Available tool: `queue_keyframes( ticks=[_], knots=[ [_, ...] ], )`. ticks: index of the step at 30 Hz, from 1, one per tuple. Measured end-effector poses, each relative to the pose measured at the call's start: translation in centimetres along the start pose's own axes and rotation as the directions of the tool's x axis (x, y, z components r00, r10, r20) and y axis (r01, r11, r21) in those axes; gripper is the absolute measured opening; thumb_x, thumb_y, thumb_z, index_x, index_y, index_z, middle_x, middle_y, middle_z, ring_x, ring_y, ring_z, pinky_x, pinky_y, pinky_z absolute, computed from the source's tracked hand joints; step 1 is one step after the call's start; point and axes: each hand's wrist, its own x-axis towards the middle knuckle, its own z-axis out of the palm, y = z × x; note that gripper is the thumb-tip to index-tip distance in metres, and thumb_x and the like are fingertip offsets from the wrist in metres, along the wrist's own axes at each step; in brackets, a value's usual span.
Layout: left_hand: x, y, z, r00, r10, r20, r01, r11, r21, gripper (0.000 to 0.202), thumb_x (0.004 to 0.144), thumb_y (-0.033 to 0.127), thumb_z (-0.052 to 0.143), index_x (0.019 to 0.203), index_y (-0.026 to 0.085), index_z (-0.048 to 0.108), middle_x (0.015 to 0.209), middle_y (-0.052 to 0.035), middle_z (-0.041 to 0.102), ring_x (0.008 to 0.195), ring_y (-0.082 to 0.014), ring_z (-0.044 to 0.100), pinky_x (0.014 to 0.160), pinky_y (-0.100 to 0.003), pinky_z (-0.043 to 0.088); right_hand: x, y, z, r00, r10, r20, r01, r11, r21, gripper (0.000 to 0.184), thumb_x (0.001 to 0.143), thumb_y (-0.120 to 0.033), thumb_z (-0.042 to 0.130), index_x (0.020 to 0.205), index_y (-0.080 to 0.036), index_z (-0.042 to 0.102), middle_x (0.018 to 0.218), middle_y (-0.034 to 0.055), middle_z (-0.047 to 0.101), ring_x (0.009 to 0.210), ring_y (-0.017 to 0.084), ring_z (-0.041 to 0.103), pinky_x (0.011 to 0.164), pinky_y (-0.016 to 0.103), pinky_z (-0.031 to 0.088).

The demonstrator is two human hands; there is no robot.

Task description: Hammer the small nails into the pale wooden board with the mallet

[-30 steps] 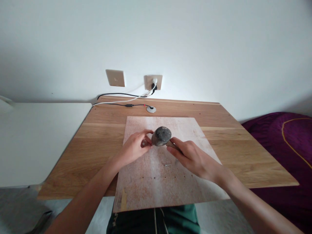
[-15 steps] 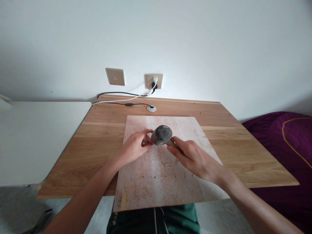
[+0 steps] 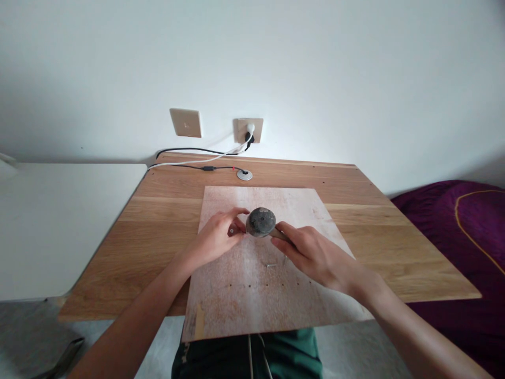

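My right hand (image 3: 313,250) is wrapped round the wooden handle of a mallet (image 3: 261,222), whose dark, rounded, worn head hangs over the board (image 3: 252,310). Close to the left of that head is my left hand (image 3: 219,231), thumb and fingers curled together; the mallet hides their tips and whatever is between them. Inside the curl shows a small round metal head (image 3: 231,231), and I cannot tell whether it sits in the board or the hand. A loose nail (image 3: 271,265) lies on the board, with another thin one partly visible beside my right hand.
The pale, stained board has a row of small dark holes and rests on a wooden desk (image 3: 394,247), overhanging its front edge above my lap. Cables (image 3: 209,168) run along the back to a wall socket (image 3: 248,130). A white table (image 3: 67,226) adjoins at left, purple fabric (image 3: 434,216) at right.
The mallet head has shifted slightly left and down, and its face is tilted a little differently. My left hand stays nearly in place.
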Motion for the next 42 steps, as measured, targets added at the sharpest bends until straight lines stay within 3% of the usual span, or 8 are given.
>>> queue_keyframes(
  ticks=[9,17,23,28,33,42],
  knots=[
    [0.0,0.2,-0.1,1.000,0.021,0.004,-0.021,0.999,0.032,0.049,0.081,-0.002,0.075,0.124,0.021,0.067,0.088,-0.0007,0.080,0.077,-0.0175,0.076,0.072,-0.026,0.059,0.1,0.2,0.3,0.998,-0.010,-0.064,0.011,1.000,0.016,0.026,0.110,-0.039,0.039,0.093,-0.023,0.051,0.067,-0.0019,0.058,0.057,0.014,0.052,0.059,0.031,0.033],
    [0.0,-0.3,-0.1,0.996,0.069,-0.053,-0.061,0.987,0.149,0.052,0.077,0.002,0.081,0.123,0.023,0.069,0.103,-0.0040,0.079,0.099,-0.0239,0.075,0.102,-0.042,0.055,0.1,0.2,0.3,1.000,-0.018,-0.012,0.018,0.999,0.029,0.024,0.110,-0.038,0.038,0.097,-0.024,0.052,0.067,-0.0034,0.054,0.058,0.015,0.052,0.060,0.031,0.033],
    [0.0,-0.5,0.1,0.996,0.061,-0.070,-0.050,0.987,0.155,0.052,0.075,0.000,0.081,0.121,0.022,0.071,0.105,-0.0057,0.078,0.104,-0.0260,0.073,0.100,-0.042,0.056,0.3,-0.2,0.3,1.000,-0.002,-0.008,0.002,1.000,0.021,0.024,0.109,-0.037,0.039,0.094,-0.023,0.051,0.065,-0.0039,0.052,0.057,0.014,0.050,0.060,0.031,0.031],
    [0.0,-0.4,0.1,0.994,0.083,-0.067,-0.074,0.990,0.118,0.057,0.076,-0.002,0.077,0.127,0.023,0.068,0.102,-0.0034,0.079,0.096,-0.0226,0.075,0.100,-0.041,0.056,0.4,-0.3,0.2,0.999,-0.011,0.030,0.012,1.000,-0.020,0.022,0.110,-0.036,0.040,0.101,-0.022,0.055,0.071,-0.0017,0.057,0.063,0.015,0.056,0.063,0.031,0.032],
    [0.0,-0.3,-0.1,0.995,0.071,-0.070,-0.060,0.987,0.151,0.061,0.075,-0.003,0.077,0.129,0.023,0.067,0.107,-0.0047,0.079,0.103,-0.0244,0.075,0.101,-0.041,0.056,0.5,-0.7,0.4,0.999,0.004,0.038,-0.003,1.000,-0.022,0.024,0.110,-0.035,0.039,0.102,-0.021,0.056,0.074,0.0008,0.061,0.066,0.016,0.058,0.064,0.032,0.032],
    [-0.1,-1.0,0.2,0.990,0.120,-0.077,-0.112,0.988,0.102,0.060,0.077,-0.005,0.073,0.130,0.023,0.066,0.108,-0.0044,0.078,0.100,-0.0222,0.075,0.098,-0.039,0.058,0.2,-0.8,0.5,1.000,-0.001,0.010,0.002,0.999,-0.054,0.024,0.110,-0.035,0.039,0.100,-0.021,0.055,0.072,0.0007,0.060,0.064,0.016,0.056,0.062,0.031,0.031]
  ],
)
